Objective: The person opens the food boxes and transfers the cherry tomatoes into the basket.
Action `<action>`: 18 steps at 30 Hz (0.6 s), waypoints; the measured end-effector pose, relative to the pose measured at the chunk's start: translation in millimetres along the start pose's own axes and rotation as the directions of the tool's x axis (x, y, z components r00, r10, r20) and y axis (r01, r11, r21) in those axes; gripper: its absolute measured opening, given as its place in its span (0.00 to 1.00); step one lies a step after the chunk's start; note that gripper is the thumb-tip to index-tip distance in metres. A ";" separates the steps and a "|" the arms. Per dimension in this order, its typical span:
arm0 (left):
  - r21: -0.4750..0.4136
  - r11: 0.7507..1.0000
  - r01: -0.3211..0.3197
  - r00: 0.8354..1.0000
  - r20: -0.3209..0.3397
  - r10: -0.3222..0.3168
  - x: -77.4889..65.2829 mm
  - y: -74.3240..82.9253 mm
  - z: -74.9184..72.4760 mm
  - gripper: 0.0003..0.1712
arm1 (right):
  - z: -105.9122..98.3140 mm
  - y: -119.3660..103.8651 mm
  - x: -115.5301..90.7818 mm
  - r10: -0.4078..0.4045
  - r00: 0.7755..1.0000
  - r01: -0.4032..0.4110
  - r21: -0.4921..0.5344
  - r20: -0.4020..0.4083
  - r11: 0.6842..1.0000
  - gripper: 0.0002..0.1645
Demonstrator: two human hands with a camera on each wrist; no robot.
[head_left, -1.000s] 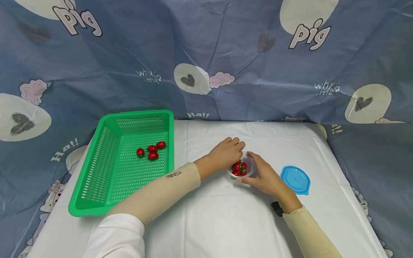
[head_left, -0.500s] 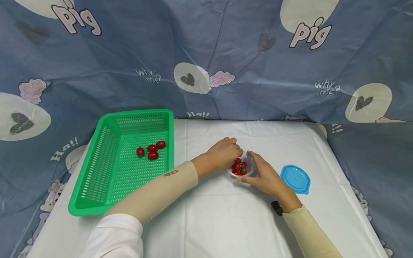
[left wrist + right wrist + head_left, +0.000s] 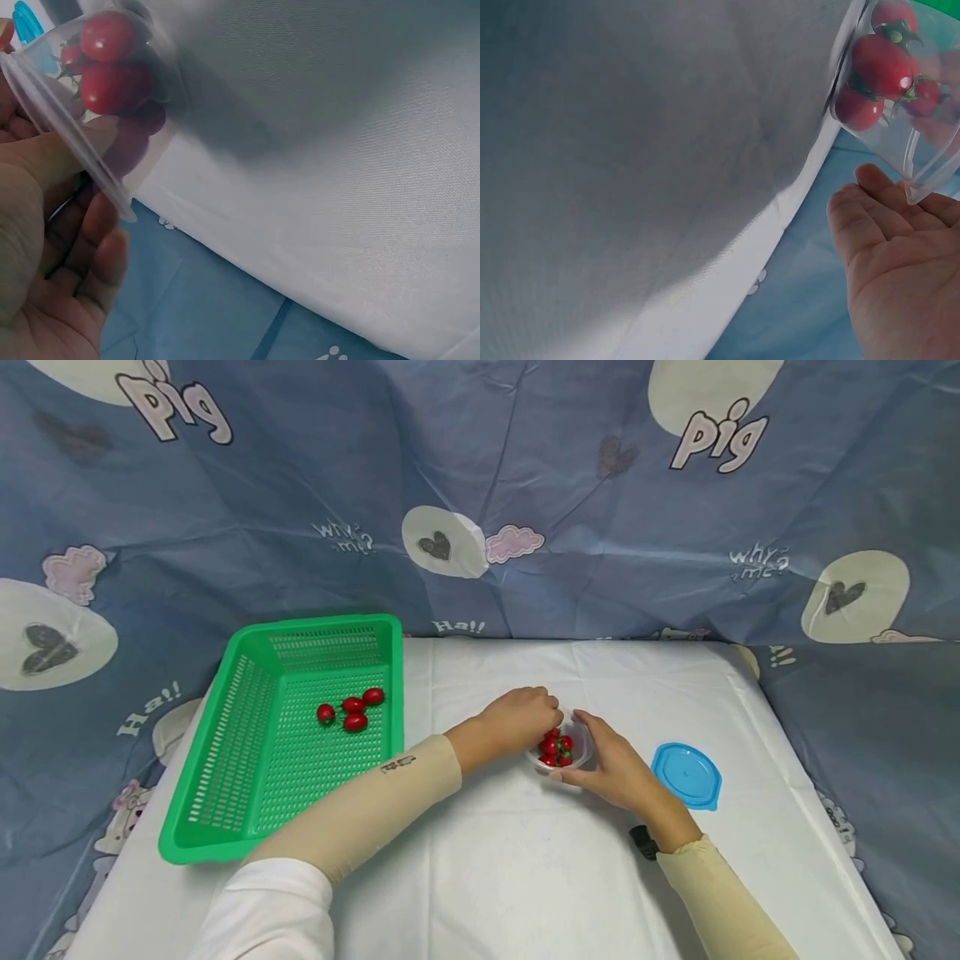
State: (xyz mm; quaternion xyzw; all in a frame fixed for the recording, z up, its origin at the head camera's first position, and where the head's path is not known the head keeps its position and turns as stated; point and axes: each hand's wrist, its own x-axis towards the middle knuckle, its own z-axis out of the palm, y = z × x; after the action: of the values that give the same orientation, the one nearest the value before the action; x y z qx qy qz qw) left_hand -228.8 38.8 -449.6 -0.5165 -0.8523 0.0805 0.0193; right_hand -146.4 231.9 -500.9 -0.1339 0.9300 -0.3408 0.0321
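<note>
A small clear plastic container [image 3: 585, 758] with several red cherry tomatoes [image 3: 550, 747] stands on the white-covered table. My right hand [image 3: 618, 768] holds it from the right, thumb at the near side and fingers at the far side. In the right wrist view, that hand [image 3: 907, 255] is beside the rim. My left hand [image 3: 521, 720] reaches over the container's left rim with bent fingers. In the left wrist view, its thumb [image 3: 94, 139] lies inside against a darker cherry tomato [image 3: 127, 150]; the fingertips on that tomato are hidden. Other left fingers curl outside the rim.
A green plastic basket [image 3: 396, 727] stands at the left with several cherry tomatoes [image 3: 355, 722] in it. A blue lid [image 3: 687, 777] lies on the table [image 3: 510, 877] right of my right hand. A blue patterned cloth [image 3: 480, 460] hangs behind the table.
My left hand has shifted slightly left and down at the container's rim. The right hand and container have hardly moved, and the tomatoes in the basket are the same.
</note>
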 end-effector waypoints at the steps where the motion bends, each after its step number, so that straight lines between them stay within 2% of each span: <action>1: -0.032 0.999 0.003 1.000 0.000 -0.003 -0.5 -0.5 -0.7 0.09 | 0.2 -0.1 0.0 -0.001 1.000 0.001 0.002 -0.002 1.000 0.65; 4: -0.158 0.987 0.021 1.000 0.002 -0.021 -2.3 -3.4 -3.4 0.12 | 0.6 -0.4 -0.3 0.000 1.000 0.000 0.012 -0.002 1.000 0.64; 8: -0.331 0.942 0.052 0.999 0.003 -0.054 -6.2 -9.2 -6.6 0.16 | 1.6 0.3 -0.3 0.010 1.000 -0.010 0.015 0.008 1.000 0.65; 18: -0.544 0.837 0.052 0.995 -0.044 -0.090 -18.1 -22.1 -9.7 0.14 | 1.2 -0.1 -0.3 0.026 1.000 -0.026 0.000 0.003 1.000 0.66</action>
State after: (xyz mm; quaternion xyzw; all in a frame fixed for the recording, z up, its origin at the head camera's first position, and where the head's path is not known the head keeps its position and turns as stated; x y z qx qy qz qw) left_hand -238.6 13.9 -435.6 -0.4714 -0.8576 -0.1821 -0.0958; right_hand -145.9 231.2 -501.7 -0.1225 0.9315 -0.3404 0.0381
